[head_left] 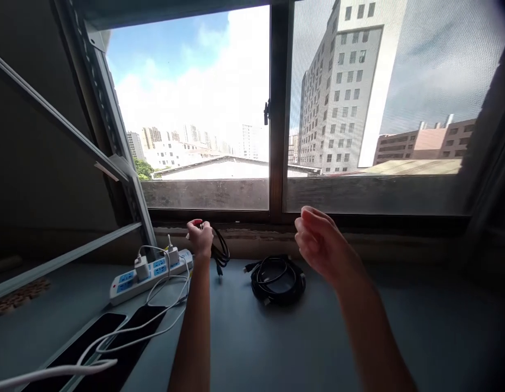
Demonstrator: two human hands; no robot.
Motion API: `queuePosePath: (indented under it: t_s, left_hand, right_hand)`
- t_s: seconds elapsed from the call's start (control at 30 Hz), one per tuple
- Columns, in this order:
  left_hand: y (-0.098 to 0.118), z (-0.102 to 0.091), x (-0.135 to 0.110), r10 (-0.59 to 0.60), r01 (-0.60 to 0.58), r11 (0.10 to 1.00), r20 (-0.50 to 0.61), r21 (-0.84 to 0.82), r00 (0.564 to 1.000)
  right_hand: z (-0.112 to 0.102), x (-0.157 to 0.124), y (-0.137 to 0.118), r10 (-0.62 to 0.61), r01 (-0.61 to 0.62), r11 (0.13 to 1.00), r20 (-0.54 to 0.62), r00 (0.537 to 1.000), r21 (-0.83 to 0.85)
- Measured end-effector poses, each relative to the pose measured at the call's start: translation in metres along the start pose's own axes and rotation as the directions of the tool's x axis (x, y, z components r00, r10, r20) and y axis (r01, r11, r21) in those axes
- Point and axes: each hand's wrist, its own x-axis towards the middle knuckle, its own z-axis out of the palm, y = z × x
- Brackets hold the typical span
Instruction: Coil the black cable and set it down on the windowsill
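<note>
The left hand (201,239) was raised near the far edge of a smooth blue-grey tabletop (252,348), its thumb and fingers bent in around a looped black cable (223,250). The loops hung out to the right of that hand, and one dark plug end dangled at the bottom, just above or touching the table; which of the two could not be told. The right hand (317,239) was held up well apart from it, over the table and in front of the window, fingers curled into the palm and thumb folded against them. Nothing showed projecting from it, though whether something small lay inside the curl could not be told.

Between the two hands, lower down, a round coil of black cable (283,297) lay flat on the tabletop, a plug end sticking out at its left side. Left of the left hand sat a long white power strip with blue sockets (159,267), two white plug adapters (141,268) standing in it. Thin white cords (132,329) ran from there toward the near left, over two flat black rectangular panels (86,337). Behind everything stood a dark-framed sliding window (279,109), with a grey metal rack frame (129,174) to its left
</note>
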Motion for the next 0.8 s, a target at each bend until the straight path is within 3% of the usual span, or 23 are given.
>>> queuePosePath:
  t_s: [0.17, 0.3, 0.53, 0.67, 0.8]
  left_hand:
    - [0.042, -0.008, -0.025, 0.037, 0.001, 0.956, 0.126, -0.293, 0.991]
    - [0.060, -0.007, -0.050, 0.044, 0.064, 0.925, 0.272, -0.374, 0.961]
    - [0.089, -0.015, -0.082, 0.078, 0.144, 0.862, 0.409, -0.486, 0.909]
    - [0.105, -0.025, -0.099, 0.131, 0.174, 0.849, 0.519, -0.499, 0.845]
    - [0.115, -0.032, -0.117, 0.170, 0.164, 0.892, 0.648, -0.422, 0.743]
  right_hand:
    - [0.001, -0.005, -0.007, -0.093, 0.082, 0.985, -0.067, 0.993, -0.155]
    - [0.004, -0.012, -0.016, -0.158, 0.133, 0.965, -0.097, 0.983, -0.225]
    - [0.011, -0.035, -0.048, -0.233, 0.223, 0.970, -0.105, 0.967, -0.101]
    - [0.013, -0.050, -0.068, -0.244, 0.236, 0.965, -0.057, 0.968, -0.116]
    - [0.014, -0.052, -0.071, -0.266, 0.203, 0.924, -0.160, 0.951, -0.324]
